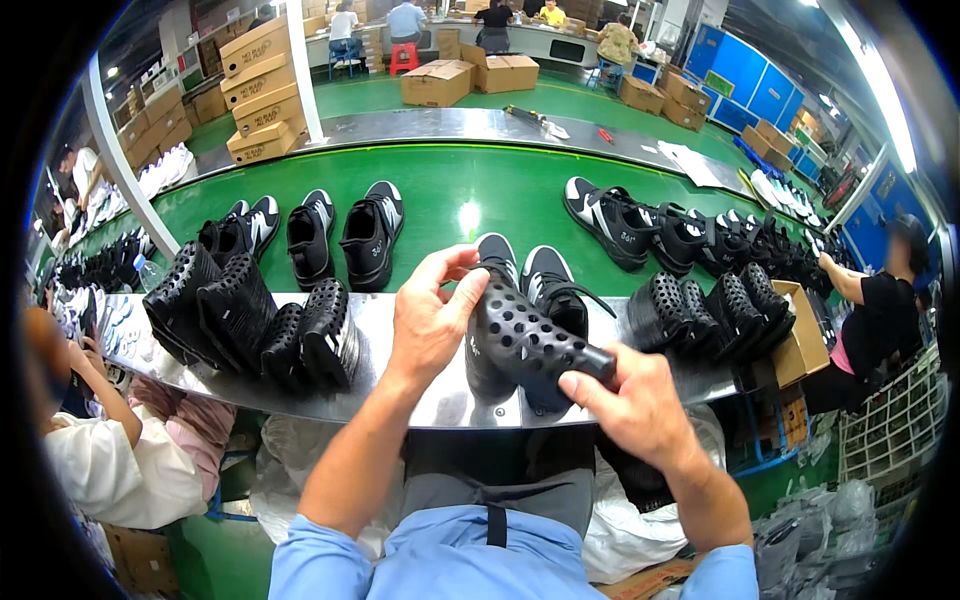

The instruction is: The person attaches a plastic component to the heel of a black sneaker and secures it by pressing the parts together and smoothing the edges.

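- Left hand (440, 310): raised, thumb and fingers pinching the far-left end of the black perforated form (535, 338).
- Right hand (642, 412): lower, gripping the form's near-right end, thumb on its near side.
- Forearms (365, 445) angled inward across the table's (378, 325) near edge.
- Form sat tilted above the table, by the near edge's middle.

Light-blue shirt (455, 570), elbow-length sleeves (318, 560), black strap (497, 526), grey legwear (437, 492), bare fingers (466, 297).
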Demonstrator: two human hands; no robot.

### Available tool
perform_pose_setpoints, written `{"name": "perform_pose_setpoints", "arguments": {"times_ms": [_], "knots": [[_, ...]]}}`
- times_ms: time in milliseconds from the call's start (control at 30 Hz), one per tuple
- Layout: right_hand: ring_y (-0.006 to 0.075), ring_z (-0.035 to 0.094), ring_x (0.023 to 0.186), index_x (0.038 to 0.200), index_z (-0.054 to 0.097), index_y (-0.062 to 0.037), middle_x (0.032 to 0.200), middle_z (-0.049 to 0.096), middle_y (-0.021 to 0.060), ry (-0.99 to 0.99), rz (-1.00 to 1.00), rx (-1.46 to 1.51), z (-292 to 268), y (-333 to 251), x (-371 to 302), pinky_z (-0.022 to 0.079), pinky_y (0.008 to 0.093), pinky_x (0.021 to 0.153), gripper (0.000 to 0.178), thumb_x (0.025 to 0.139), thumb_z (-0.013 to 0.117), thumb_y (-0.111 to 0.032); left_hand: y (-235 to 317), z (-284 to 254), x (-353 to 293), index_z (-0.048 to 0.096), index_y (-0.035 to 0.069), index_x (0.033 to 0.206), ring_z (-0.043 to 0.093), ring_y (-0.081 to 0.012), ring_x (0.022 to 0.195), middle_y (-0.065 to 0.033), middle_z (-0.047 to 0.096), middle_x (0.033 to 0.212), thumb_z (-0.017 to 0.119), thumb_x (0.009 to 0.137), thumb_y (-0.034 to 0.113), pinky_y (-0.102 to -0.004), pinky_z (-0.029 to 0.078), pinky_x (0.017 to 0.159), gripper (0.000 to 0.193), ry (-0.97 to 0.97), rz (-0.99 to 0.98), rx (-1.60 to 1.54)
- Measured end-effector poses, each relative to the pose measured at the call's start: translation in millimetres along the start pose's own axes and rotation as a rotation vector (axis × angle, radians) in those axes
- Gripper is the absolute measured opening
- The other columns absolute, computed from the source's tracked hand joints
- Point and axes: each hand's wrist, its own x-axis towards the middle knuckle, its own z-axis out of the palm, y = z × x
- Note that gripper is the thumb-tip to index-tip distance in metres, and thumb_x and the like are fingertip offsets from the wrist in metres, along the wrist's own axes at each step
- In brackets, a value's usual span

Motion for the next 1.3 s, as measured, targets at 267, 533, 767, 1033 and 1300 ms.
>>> {"name": "perform_pose_setpoints", "arguments": {"times_ms": [267, 533, 767, 1033, 1300], "knots": [[0.0109, 0.06, 0.06, 0.08, 0.075, 0.0028, 0.064, 0.063, 0.0047, -0.353, 0.269, -0.114, -34.3, 6.0, 65.3, 0.048, 0.0305, 0.057, 0.04, 0.082, 0.081, -0.036, -52.0, -5.5, 36.4, 0.076, 0.005, 0.105, 0.059, -0.0313, 0.125, -0.0095, 0.067, 0.13, 0.082, 0.078, 0.011, -0.0429, 0.049, 0.107, 0.028, -0.381, 0.546, 0.925], [0.0305, 0.074, 0.07, 0.076, 0.074, 0.0086, 0.07, 0.072, 0.022, -0.306, 0.152, -0.325, -1.9, 18.6, 103.6, 0.059, 0.0408, 0.068, 0.053, 0.079, 0.074, -0.044, -45.0, -3.8, 53.3, 0.077, -0.002, 0.091, 0.071, -0.0273, 0.101, -0.0117, 0.075, 0.105, 0.076, 0.081, 0.003, -0.0376, 0.056, 0.091, 0.011, -0.454, 0.179, 0.391], [0.0391, 0.075, 0.079, 0.104, 0.059, 0.0032, 0.079, 0.072, 0.0213, -0.06, -0.333, -0.634, 86.8, 17.0, 91.7, 0.059, 0.0483, 0.072, 0.04, 0.093, 0.076, -0.032, -38.3, -16.4, 48.6, 0.076, -0.002, 0.091, 0.069, -0.0301, 0.097, -0.0131, 0.073, 0.099, 0.076, 0.08, 0.005, -0.0398, 0.055, 0.089, 0.013, -0.348, 0.149, 0.493], [0.0372, 0.075, 0.083, 0.1, 0.07, -0.0003, 0.087, 0.075, 0.0196, -0.043, -0.319, -0.774, 120.1, 22.9, 126.0, 0.061, 0.0459, 0.075, 0.016, 0.085, 0.066, -0.005, -48.8, -10.6, 38.2, 0.074, -0.002, 0.087, 0.067, -0.0356, 0.096, -0.0163, 0.068, 0.093, 0.07, 0.081, 0.006, -0.044, 0.053, 0.087, 0.011, -0.229, 0.36, 0.632], [0.0418, 0.074, 0.087, 0.107, 0.054, 0.0029, 0.09, 0.071, 0.0225, 0.24, -0.263, -0.511, 110.7, 30.7, 95.0, 0.061, 0.0486, 0.077, 0.036, 0.085, 0.079, -0.011, -44.6, -16.3, 23.9, 0.076, -0.002, 0.093, 0.068, -0.0326, 0.086, -0.0169, 0.068, 0.09, 0.076, 0.085, 0.009, -0.0411, 0.053, 0.079, 0.013, -0.146, 0.184, 0.542]]}}
